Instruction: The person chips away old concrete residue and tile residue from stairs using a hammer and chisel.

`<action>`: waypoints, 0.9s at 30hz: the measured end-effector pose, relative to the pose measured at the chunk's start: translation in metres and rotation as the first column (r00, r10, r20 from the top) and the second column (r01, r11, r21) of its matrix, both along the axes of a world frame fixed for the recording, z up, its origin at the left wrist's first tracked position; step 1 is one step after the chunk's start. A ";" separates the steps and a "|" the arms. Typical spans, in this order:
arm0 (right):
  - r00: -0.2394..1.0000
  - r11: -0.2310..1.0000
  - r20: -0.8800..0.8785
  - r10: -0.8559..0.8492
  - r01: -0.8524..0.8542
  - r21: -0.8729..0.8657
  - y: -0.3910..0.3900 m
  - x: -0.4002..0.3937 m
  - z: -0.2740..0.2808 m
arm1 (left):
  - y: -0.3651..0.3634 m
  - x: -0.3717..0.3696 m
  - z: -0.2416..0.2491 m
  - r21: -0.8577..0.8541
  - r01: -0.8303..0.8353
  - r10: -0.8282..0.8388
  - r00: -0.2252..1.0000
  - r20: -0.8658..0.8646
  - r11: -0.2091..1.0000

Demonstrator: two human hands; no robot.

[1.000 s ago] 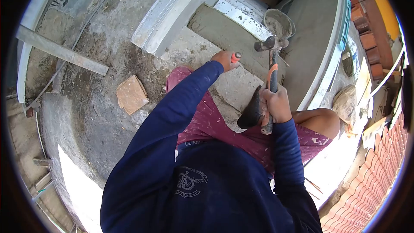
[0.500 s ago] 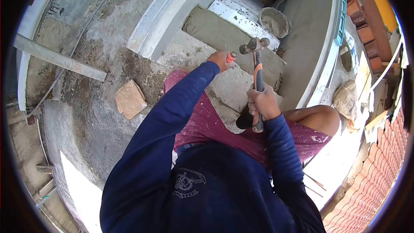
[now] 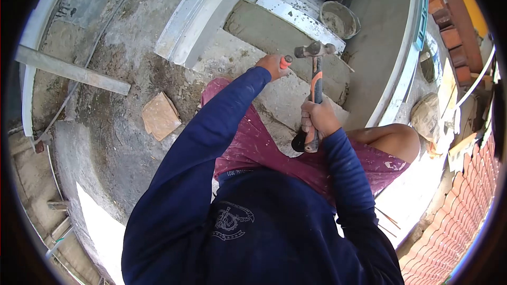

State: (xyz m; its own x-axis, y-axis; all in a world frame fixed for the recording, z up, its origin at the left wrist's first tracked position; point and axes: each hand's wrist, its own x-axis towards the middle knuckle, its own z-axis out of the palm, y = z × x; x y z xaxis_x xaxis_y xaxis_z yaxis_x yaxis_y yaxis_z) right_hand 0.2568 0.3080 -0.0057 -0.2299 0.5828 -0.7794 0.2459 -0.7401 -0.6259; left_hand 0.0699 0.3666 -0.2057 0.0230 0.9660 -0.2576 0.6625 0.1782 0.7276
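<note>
My left hand (image 3: 272, 67) is wrapped round a tool with a red-orange grip (image 3: 285, 62); only its top end shows, and the rest is hidden below the hand. My right hand (image 3: 320, 118) grips a hammer (image 3: 317, 82) by its black and orange handle. The hammer's metal head points up and away from me, a little to the right of the red-orange grip and apart from it. Beneath both hands lies a rough concrete step (image 3: 282, 95), with a strip of smoother grey mortar (image 3: 269, 29) beyond it.
A bucket (image 3: 339, 20) stands beside white speckled steps (image 3: 301, 18). Brown folded paper (image 3: 160, 116) lies on the floor at the left, near a long bar (image 3: 74, 69). A turquoise level (image 3: 421, 18) leans at the right wall, and roof tiles (image 3: 454, 206) are at the lower right.
The hammer and my right hand have shifted slightly upward in view. My left hand, still round the red-orange grip, has moved up a little too.
</note>
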 end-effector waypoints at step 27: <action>0.989 0.606 0.130 -0.063 -0.066 0.792 0.030 0.040 0.006 | -0.006 0.002 0.014 0.042 -0.016 0.013 0.998 0.062 0.999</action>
State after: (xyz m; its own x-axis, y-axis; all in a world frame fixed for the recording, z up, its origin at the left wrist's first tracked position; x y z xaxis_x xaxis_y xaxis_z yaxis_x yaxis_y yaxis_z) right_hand 0.2964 0.3376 -0.0001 -0.1653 0.9857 -0.0324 0.3724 0.0319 -0.9275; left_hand 0.0719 0.3605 -0.1919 0.0234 0.9765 -0.2144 0.6139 0.1552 0.7740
